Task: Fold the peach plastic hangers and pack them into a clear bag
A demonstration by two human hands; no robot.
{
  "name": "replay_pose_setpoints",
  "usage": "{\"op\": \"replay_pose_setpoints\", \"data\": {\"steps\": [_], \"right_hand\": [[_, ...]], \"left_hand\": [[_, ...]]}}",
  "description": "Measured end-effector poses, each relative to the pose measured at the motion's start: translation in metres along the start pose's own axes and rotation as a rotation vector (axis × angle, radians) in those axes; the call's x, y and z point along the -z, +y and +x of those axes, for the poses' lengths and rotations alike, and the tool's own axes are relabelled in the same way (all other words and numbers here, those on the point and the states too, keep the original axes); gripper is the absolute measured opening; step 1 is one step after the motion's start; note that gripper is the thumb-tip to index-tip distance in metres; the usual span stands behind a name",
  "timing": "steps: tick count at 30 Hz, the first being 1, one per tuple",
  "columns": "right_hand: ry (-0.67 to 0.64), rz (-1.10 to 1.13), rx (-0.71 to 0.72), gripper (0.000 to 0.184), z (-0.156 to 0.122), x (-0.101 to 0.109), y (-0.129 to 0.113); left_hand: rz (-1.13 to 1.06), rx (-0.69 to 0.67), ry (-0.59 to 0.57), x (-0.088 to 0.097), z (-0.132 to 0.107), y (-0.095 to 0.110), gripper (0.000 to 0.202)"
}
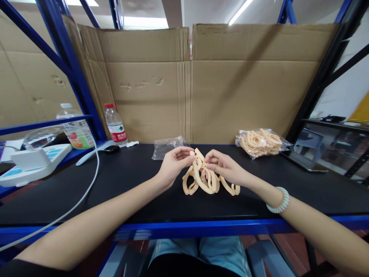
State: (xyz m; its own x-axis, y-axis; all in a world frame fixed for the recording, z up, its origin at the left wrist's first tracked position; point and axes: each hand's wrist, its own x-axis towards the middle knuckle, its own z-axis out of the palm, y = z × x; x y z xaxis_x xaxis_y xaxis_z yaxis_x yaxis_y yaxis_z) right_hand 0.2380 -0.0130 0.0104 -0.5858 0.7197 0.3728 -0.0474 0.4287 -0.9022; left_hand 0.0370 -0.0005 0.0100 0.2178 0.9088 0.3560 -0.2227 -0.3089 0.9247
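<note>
Several beige loop-shaped pieces (pixel 205 179) hang and rest together above the black tabletop, between my two hands. My left hand (pixel 176 163) pinches the upper end of the bunch from the left side. From the right, my right hand (pixel 223 166) has its thumb and fingers closed on the same beige pieces. One curved piece sticks out below my right hand. What the pieces are exactly, I cannot tell, and the fingers hide part of where they meet.
A clear plastic bag (pixel 170 147) lies behind my left hand. A bag of similar beige pieces (pixel 261 142) sits at the back right. On the left stand a red-capped water bottle (pixel 115 127), a power strip (pixel 34 161) and a white cable (pixel 93 181). Cardboard (pixel 150 92) walls the back.
</note>
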Motion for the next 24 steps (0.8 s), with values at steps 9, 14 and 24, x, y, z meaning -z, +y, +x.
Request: {"op": "replay_pose_setpoints", "data": {"steps": [9,14,24], "right_hand": [[-0.005,-0.026,-0.038,0.022,0.0,0.001,0.002],[-0.042,0.004,-0.05,0.024,-0.001,-0.003,-0.001],[0.04,0.054,0.004,0.024,-0.001,0.013,0.0]], "left_hand": [[0.006,0.125,-0.023,0.0,0.001,0.0,0.034],[0.011,0.136,-0.03,-0.002,0.001,0.001,0.03],[0.121,0.219,0.007,0.031,0.029,0.012,0.021]]}}
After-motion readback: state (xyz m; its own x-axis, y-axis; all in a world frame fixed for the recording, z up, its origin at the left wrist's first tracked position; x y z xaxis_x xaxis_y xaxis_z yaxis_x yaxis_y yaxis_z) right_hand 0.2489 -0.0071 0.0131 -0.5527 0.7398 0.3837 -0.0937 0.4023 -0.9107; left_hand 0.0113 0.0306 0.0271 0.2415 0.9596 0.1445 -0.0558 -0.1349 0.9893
